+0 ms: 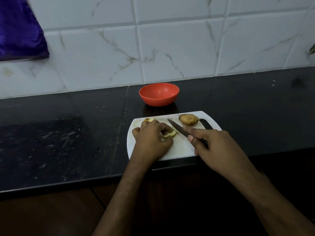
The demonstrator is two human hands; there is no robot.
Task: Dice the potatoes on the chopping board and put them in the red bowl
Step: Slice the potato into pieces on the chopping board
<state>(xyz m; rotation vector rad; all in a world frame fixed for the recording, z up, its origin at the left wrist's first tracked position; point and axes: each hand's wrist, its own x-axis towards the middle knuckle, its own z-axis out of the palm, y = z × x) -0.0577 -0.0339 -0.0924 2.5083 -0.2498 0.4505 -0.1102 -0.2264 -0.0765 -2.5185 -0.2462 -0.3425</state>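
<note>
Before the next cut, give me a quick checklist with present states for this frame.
1. Right hand grips the dark-bladed kitchen knife: ok.
2. Left hand holds the cut pale potato pieces: ok.
3. Left fingertips apart from the blade: ok.
4. White plastic chopping board flat on the black stone counter: ok.
5. Round red plastic bowl upright behind the board: ok.
6. Whole brown potato away from the cutting spot: ok.

A smooth red plastic bowl (pixel 159 94) sits on the far glossy, scuffed black stone counter (pixel 59 133); nearer, a matt white plastic chopping board (pixel 180 149); glossy marbled wall tiles (pixel 170 48) behind.
</note>
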